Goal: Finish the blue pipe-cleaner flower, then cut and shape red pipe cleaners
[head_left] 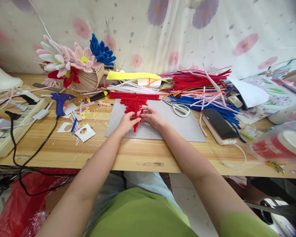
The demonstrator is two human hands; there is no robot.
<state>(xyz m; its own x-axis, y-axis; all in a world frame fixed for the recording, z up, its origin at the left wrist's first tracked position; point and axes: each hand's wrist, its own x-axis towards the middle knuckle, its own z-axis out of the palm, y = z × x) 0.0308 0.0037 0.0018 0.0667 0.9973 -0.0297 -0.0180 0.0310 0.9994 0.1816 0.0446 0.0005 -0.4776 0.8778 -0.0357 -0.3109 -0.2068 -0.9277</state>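
Both hands, left hand (127, 122) and right hand (151, 117), pinch one upright red pipe cleaner (136, 113) over one grey mat (162, 126); one pair of scissors (180, 109) nearby

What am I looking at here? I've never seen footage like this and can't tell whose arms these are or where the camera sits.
The one picture comes from a camera worn on a person's head, looking down at their own bare arms. The left hand and right hand together pinch a red pipe cleaner over a grey cutting mat on a wooden table. Around them lie scissors, a phone, a blue glue gun, heaps of coloured pipe cleaners and finished fuzzy flowers.
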